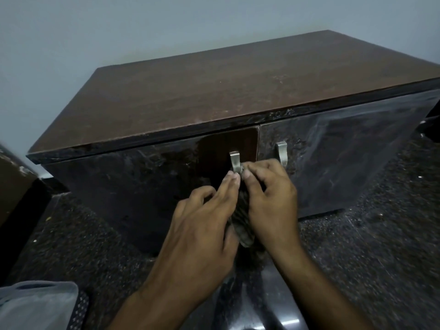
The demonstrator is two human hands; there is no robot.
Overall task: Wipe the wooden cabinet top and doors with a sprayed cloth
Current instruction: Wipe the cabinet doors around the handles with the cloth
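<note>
A low dark wooden cabinet (214,91) stands against the wall, seen from above and in front. Its two doors (133,186) are glossy and streaked with dust. Each door carries a metal handle: the left handle (235,160) and the right handle (282,151). A dark striped cloth (242,222) hangs between my hands, bunched at the left handle. My left hand (204,225) holds the cloth from the left, fingertips at the handle's lower end. My right hand (269,196) pinches the cloth against the same handle from the right.
The floor (357,246) is dark speckled stone. Another piece of dark furniture (16,194) stands at the left edge. A pale plastic bag (35,303) and a dotted fabric lie at the bottom left. A grey wall (119,25) rises behind the cabinet.
</note>
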